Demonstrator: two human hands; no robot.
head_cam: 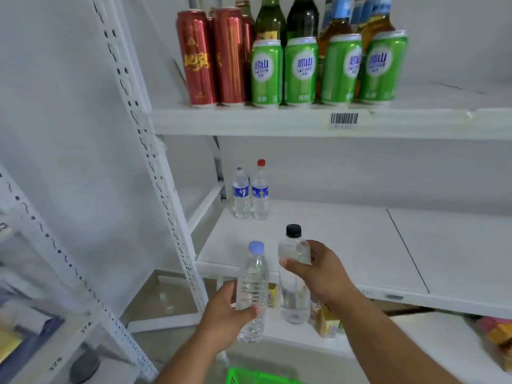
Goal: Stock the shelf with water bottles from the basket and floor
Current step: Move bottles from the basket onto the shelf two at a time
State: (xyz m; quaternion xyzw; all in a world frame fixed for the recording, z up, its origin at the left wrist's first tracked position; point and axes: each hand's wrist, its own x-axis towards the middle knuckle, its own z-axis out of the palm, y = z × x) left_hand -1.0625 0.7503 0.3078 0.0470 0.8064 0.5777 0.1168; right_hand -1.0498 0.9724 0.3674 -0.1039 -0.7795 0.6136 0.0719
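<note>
We are standing before a white painted metal shelving unit [318, 239] set against a pale wall, with a perforated slotted upright [155, 167] running down its left side. The middle shelf board is lying mostly bare; a thin seam is dividing it into two panels. At its back left corner, two small clear plastic water bottles with blue labels [250, 194] are standing upright and touching, one showing a red cap.

On the upper shelf we are noting two tall red aluminium cans [213, 56], four shorter green aluminium cans [327, 69] in a front row, and dark green and amber glass bottles [288, 16] behind them. A barcode sticker [344, 119] is sitting on that shelf's front edge.

Our left hand [227, 314] is wrapping its fingers around the lower body of a ribbed clear plastic water bottle with a pale blue cap [253, 284], holding it upright in front of the middle shelf edge. Our right hand [318, 270] is gripping the upper body of a smooth clear plastic bottle with a black cap [293, 261], thumb across the front, just beside the first bottle. Both are hanging in the air, not on the shelf.

A green plastic lattice basket [249, 376] is showing at the bottom edge. Yellow cartons [328, 321] are lying on the lower shelf; their contents cannot be told.
</note>
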